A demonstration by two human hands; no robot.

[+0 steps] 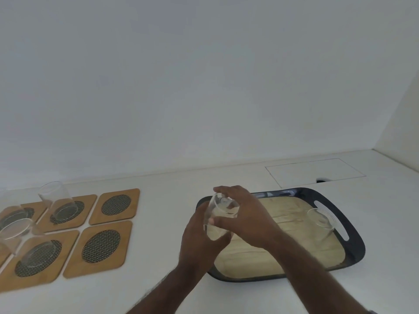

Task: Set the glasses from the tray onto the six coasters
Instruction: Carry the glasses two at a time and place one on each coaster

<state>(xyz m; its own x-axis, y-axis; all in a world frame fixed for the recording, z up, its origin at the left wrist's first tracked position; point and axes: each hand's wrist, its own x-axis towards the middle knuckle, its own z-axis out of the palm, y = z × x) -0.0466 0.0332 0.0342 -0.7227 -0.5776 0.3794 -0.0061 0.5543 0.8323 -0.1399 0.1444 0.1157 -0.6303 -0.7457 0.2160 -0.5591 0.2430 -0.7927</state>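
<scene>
Glasses of clear, straight-walled tumbler shape are sitting in two places on a plain white countertop (172,223) that is meeting a bare white wall (181,87) at the back and a second wall at the right corner. A thin rectangular outline with a small dark notch, the inset panel (315,172), is lying in the counter behind the tray.

Five glasses are showing in all. Three are standing at the left on square wooden coasters with dark woven oval centres: one on the back middle coaster (56,201), one on the front middle coaster (25,243), and one cut off at the left edge (12,215). Two coasters, the back right one (115,206) and the front right one (99,247), are lying bare; the far-left coasters are running out of view, so not all six can be counted.

The fourth glass (320,219) is standing near the right handle of the dark oval tray with a pale wood-grain floor (353,241).

The fifth glass (218,215) is being held, tilted, above the tray's left end. The left hand (201,241) is curling its fingers around the lower part, while the right hand (244,214) is wrapping it from above, thumb and fingers pressing on the glass.
</scene>
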